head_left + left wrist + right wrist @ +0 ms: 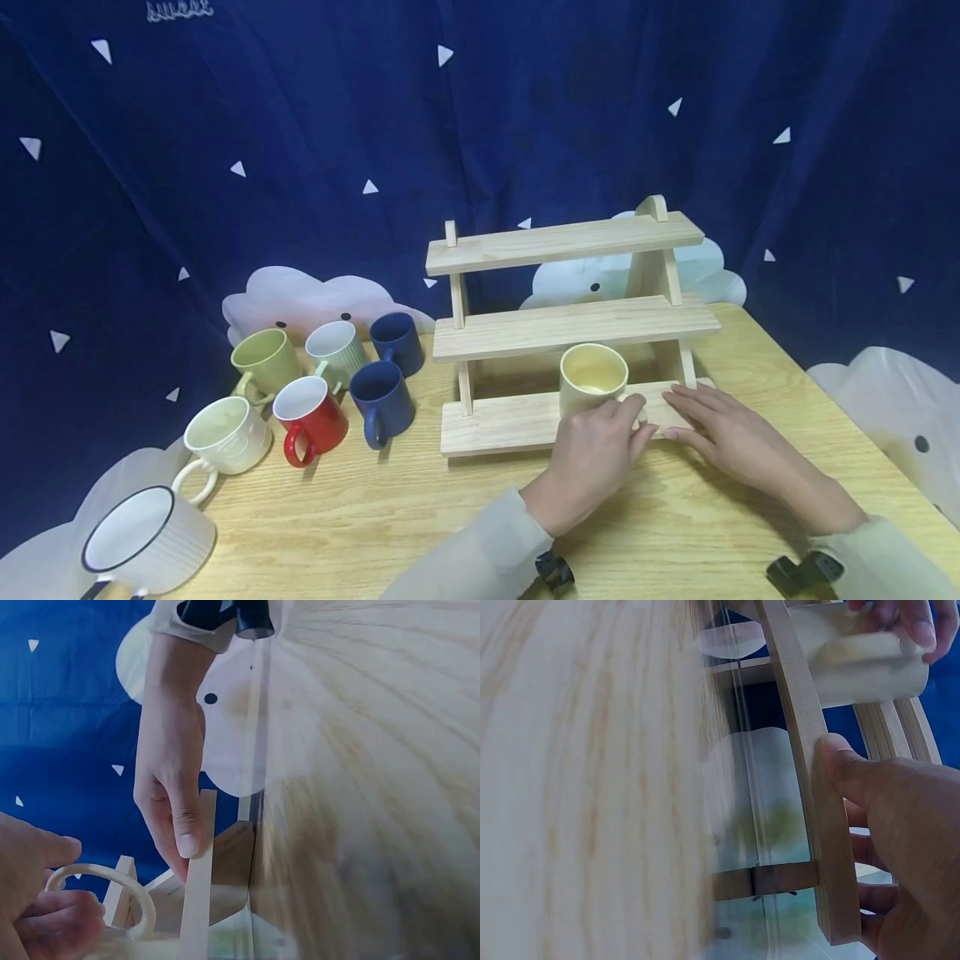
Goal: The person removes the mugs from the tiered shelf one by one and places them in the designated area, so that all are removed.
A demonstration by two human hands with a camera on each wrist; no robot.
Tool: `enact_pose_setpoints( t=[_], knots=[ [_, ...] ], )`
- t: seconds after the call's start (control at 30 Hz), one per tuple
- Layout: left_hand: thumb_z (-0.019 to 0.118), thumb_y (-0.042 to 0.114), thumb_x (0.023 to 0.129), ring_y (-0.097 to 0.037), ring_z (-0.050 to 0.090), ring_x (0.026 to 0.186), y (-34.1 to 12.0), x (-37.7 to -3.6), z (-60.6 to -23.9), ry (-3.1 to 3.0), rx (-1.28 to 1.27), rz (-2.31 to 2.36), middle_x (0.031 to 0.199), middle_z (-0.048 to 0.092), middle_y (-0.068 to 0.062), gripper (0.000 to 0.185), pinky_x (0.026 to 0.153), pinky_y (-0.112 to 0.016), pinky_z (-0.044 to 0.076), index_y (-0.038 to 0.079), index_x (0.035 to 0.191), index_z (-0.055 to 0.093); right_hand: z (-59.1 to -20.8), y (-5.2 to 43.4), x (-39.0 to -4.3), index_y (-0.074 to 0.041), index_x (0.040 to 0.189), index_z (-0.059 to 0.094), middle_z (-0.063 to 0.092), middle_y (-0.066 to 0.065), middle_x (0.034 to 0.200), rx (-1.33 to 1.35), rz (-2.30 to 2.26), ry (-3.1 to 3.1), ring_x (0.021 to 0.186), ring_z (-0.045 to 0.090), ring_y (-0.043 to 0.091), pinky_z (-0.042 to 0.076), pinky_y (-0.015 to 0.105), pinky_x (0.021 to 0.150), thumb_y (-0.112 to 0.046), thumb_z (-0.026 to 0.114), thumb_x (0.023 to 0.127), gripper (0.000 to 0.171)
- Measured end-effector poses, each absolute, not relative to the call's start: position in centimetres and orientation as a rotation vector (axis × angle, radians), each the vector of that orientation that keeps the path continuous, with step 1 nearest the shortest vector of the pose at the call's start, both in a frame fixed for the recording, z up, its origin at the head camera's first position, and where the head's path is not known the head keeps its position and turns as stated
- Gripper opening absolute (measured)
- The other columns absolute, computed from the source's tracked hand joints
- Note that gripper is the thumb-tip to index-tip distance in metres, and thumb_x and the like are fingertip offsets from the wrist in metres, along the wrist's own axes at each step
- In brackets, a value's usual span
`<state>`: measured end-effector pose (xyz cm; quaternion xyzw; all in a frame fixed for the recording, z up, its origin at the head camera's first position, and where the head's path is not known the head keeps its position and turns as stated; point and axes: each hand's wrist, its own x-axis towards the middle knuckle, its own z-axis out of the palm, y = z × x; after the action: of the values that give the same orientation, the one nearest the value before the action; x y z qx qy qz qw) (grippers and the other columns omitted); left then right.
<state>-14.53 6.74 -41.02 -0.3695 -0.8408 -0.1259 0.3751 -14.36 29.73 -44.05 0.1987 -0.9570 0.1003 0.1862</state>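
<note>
A pale yellow mug (587,379) stands upright on the lowest tier of a three-tier wooden shelf (570,327), right of its middle. My left hand (600,454) holds the mug by its handle (146,904), which points toward the right. My right hand (738,437) rests on the right end of the same tier. Its fingers lie nearly straight over the top of the board, and the thumb (840,754) presses the front edge (810,765). The two upper tiers are bare.
Left of the shelf stand a red mug (318,421), two navy mugs (386,404), a ribbed mint mug (341,354), an olive-green mug (272,367), a cream embossed mug (236,442) and a dark-rimmed white mug (168,546). A dark blue curtain (337,108) hangs behind the wooden table (337,525).
</note>
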Motion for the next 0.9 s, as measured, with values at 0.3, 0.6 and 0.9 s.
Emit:
enact_pose_setpoints(
  t=[0.3, 0.6, 0.9],
  knots=[
    [0.055, 0.038, 0.086, -0.001, 0.053, 0.053, 4.8, -13.7, -41.3, -2.121, -0.962, -0.421, 0.067, 0.057, 0.012, 0.020, 0.036, -0.020, 0.042, 0.020, 0.094, 0.057, -44.2, 29.8, -14.5, -0.011, 0.124, 0.052, 0.049, 0.009, 0.126, 0.542, 0.274, -2.707, 0.117, 0.040, 0.034, 0.032, 0.049, 0.093, -0.045, 0.058, 0.082, 0.055],
    [0.056, 0.028, 0.085, 0.002, 0.052, 0.051, 2.3, -12.9, -41.2, -2.086, -1.032, -0.511, 0.068, 0.060, 0.010, 0.018, 0.040, -0.007, 0.037, 0.015, 0.098, 0.059, -44.1, 29.7, -14.5, -0.012, 0.125, 0.052, 0.050, 0.009, 0.126, 0.530, 0.277, -2.702, 0.118, 0.040, 0.034, 0.033, 0.049, 0.093, -0.046, 0.060, 0.081, 0.056],
    [0.058, 0.020, 0.084, 0.000, 0.055, 0.057, -0.4, -12.6, -41.6, -2.113, -1.057, -0.626, 0.073, 0.062, 0.008, 0.017, 0.047, -0.005, 0.040, 0.014, 0.099, 0.059, -44.0, 29.7, -14.3, -0.012, 0.126, 0.051, 0.048, 0.008, 0.128, 0.511, 0.291, -2.735, 0.119, 0.038, 0.035, 0.031, 0.048, 0.094, -0.047, 0.058, 0.081, 0.057]
  ],
)
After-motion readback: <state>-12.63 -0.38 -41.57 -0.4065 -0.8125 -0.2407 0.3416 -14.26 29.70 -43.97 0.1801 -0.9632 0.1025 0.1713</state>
